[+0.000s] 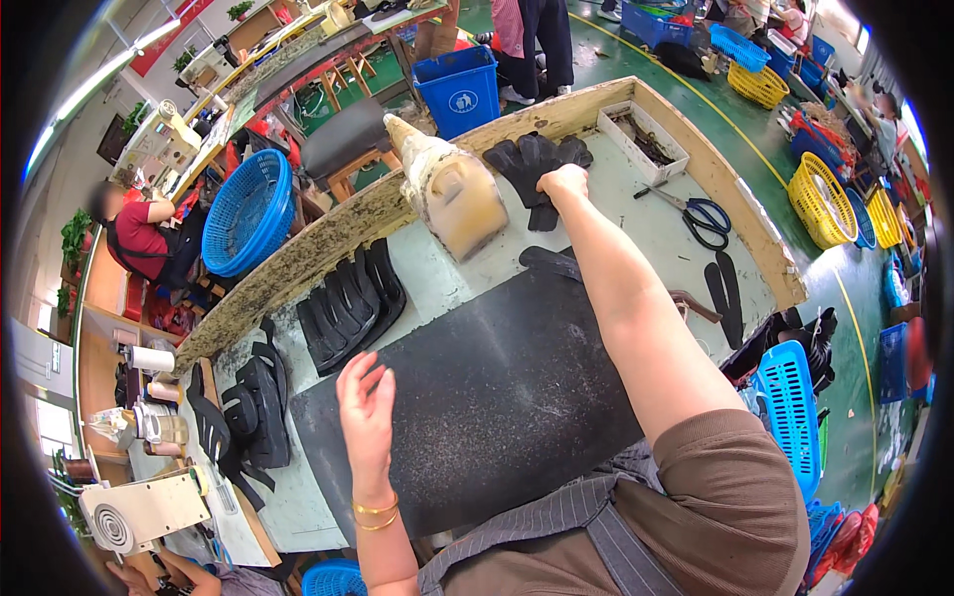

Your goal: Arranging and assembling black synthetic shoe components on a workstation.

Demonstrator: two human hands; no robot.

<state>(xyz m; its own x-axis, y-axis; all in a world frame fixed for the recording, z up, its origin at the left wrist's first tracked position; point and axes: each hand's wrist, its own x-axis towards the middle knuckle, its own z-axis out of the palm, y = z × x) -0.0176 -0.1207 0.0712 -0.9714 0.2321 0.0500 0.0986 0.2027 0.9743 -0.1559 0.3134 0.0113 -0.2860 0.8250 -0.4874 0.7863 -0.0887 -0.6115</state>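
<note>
My right hand [563,186] stretches far forward, fingers curled down and closed on the edge of a black strap piece [532,167] in a fanned pile. How much of it the fingers grip is partly hidden. My left hand [366,412], with gold bangles at the wrist, hovers over the left part of a black work mat [467,397]. Its fingers are loosely bent and apart, with nothing in them. Beside the pile stands a worn, yellowish machine-like block with a cone [457,199]. Black ribbed pieces [343,308] lie in overlapping rows left of the mat.
More black strapped pieces [253,412] lie at the left. Dark-handled scissors [696,214], a small white tray [644,139] and two black strips [725,298] are at the right. A raised wooden rim [715,164] borders the table. Blue baskets [790,417] stand beyond; other people work nearby.
</note>
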